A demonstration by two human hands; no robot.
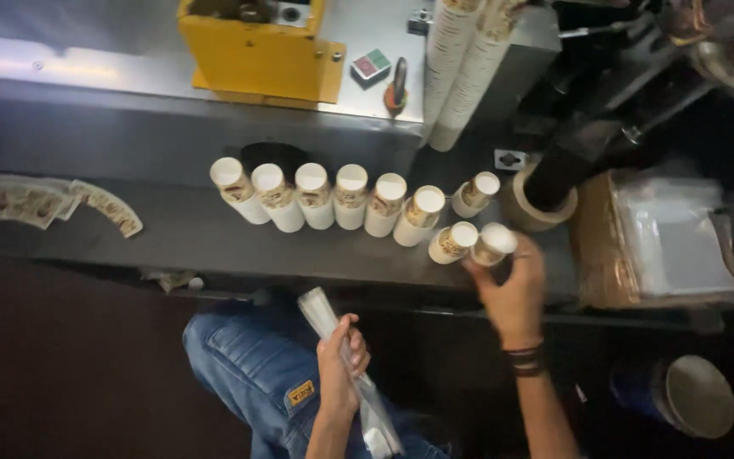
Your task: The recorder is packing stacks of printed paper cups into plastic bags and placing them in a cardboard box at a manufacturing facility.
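White paper cups, stacked into short printed columns, are lying in a row (333,200) along the dark table (189,238), tops toward the camera. The right hand (513,293) is reaching to the near end of that row, its fingers closing around one stack of cups (494,244); another stack (452,241) is lying just beside it. The left hand (339,361) is resting over the person's lap, fingers wrapped around a long clear plastic sleeve (350,370) that looks empty. Judging by this, none of the stacks on the table is bagged, so most of the work seems left. Taller cup stacks (465,64) are leaning against the grey machine (129,102) behind, and flat printed blanks (53,202) are lying at the far left.
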